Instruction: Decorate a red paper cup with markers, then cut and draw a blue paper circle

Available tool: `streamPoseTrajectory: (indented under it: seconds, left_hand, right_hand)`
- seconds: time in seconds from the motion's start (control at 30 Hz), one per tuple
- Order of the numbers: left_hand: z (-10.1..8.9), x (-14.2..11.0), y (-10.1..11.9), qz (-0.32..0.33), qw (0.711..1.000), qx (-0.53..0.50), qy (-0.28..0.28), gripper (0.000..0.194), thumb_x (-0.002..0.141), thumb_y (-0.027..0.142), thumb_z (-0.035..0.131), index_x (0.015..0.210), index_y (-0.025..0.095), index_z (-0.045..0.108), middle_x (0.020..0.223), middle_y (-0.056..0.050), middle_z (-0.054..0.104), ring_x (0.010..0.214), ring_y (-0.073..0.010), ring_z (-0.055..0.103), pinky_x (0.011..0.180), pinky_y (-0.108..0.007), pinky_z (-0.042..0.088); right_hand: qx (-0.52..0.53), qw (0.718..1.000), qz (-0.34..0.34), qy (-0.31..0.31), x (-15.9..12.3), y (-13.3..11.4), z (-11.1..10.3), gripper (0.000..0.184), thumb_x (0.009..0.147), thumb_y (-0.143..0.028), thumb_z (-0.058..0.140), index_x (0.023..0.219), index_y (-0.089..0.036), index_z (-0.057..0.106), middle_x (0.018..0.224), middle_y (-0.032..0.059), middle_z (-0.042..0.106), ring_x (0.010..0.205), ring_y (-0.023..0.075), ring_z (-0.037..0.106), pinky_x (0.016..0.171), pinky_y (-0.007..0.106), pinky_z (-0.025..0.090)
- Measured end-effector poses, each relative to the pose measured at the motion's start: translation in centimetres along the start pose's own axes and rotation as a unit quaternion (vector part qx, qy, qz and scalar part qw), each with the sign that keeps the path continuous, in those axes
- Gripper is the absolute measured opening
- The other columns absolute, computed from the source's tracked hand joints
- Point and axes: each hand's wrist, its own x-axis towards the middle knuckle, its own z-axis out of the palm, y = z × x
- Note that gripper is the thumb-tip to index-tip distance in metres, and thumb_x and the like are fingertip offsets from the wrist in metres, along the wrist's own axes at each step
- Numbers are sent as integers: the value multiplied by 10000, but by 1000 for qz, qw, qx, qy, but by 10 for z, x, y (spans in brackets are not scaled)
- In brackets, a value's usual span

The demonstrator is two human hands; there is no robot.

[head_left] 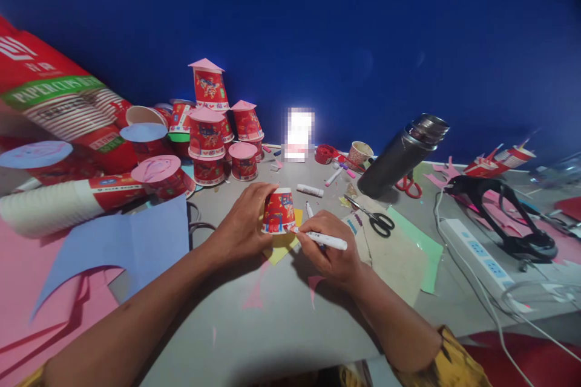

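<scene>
My left hand (242,224) is wrapped round a red printed paper cup (279,210) that stands upside down on a yellow sheet of paper (282,243). My right hand (330,248) pinches a white marker (325,240), its tip touching the cup's rim where it meets the yellow paper. Both forearms reach in from the table's near edge.
Stacked red cups with pink paper lids (213,133) and cup sleeves (54,109) crowd the back left. Blue paper (122,242) and pink paper (27,290) lie at left. Black scissors (374,217), a dark flask (399,154), loose markers (310,190), a power strip (476,251) and cables sit at right.
</scene>
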Motion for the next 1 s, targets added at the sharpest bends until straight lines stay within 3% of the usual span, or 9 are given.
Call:
streamPoseTrajectory:
  seconds: [1.0]
  left_hand:
    - [-1,1,4,-8,1000,-3,4,664,785,339,799,1386,218,546,1409,-149,590,1332,-364,570,1156,-558,470]
  right_hand:
    - [2,1000,4,6,1,0,-3,118,1008,-173,613,908,-223,651,756,22,729,670,172,635,638,304,478]
